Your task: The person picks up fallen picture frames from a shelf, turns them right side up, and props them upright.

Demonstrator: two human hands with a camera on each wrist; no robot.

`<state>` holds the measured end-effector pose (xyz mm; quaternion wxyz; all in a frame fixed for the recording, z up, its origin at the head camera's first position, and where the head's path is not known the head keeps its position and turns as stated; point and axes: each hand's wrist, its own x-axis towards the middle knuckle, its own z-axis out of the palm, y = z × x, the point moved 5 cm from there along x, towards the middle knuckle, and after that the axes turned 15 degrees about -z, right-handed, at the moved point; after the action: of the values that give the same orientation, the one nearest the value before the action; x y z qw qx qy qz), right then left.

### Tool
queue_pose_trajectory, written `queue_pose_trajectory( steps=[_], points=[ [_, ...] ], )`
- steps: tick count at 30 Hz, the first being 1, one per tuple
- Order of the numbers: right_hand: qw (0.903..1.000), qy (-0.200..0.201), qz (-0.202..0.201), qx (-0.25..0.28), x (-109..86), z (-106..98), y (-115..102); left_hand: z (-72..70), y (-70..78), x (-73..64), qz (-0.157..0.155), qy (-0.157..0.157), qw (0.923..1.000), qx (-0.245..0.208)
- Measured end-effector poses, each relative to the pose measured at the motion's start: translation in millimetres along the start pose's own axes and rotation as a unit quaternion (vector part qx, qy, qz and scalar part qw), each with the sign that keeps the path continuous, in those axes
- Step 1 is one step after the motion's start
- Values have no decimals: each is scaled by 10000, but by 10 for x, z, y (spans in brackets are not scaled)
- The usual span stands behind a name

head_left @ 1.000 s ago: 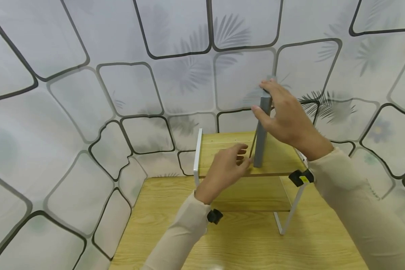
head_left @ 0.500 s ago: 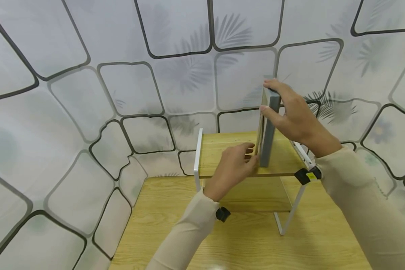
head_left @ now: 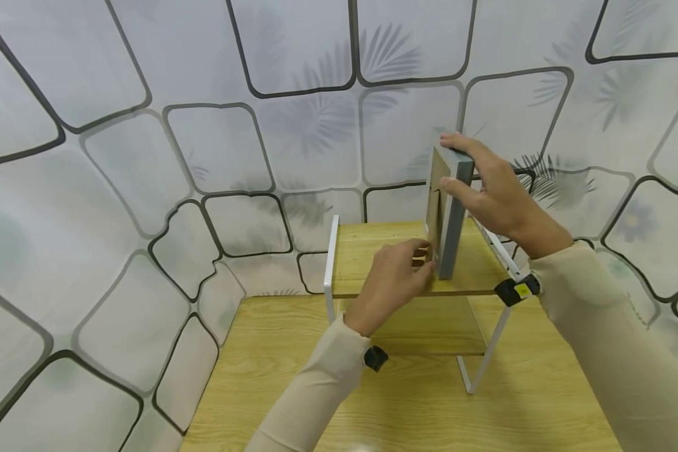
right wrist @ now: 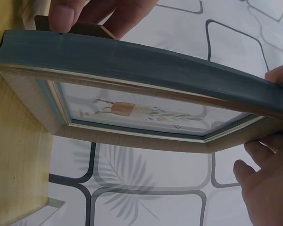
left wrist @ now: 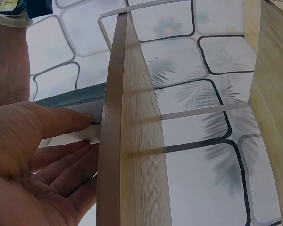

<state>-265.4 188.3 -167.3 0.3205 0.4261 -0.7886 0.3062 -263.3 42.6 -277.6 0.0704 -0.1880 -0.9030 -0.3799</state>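
Frame (head_left: 454,220) stands upright on upper shelf (head_left: 361,238), swung vs. 1 s ago: rear shows more, so prob. easier access to back stand (right wrist: 80,28). Your R hand (head_left: 491,194) grips top; L hand (head_left: 392,276) pinches stand low down.

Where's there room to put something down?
The top board has room between the white side rail and the left hand. The table is bare between the patterned wall and left sleeve. Crowded: around the picture frame, with the right hand on it.
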Motion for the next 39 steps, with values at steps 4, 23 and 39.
queue_pose_trajectory(
  steps=[4,23,39],
  points=[
    [10000,-28,1,20,4,8,10,-33,-6,-16,-19,193,9995,250],
    [9988,-465,-130,71,153,188,-57,-341,-154,-96,179,947,9877,1233],
    [9959,-868,-153,181,333,458,-159,-473,-342,-126,176,1071,9855,1300]
  ],
)
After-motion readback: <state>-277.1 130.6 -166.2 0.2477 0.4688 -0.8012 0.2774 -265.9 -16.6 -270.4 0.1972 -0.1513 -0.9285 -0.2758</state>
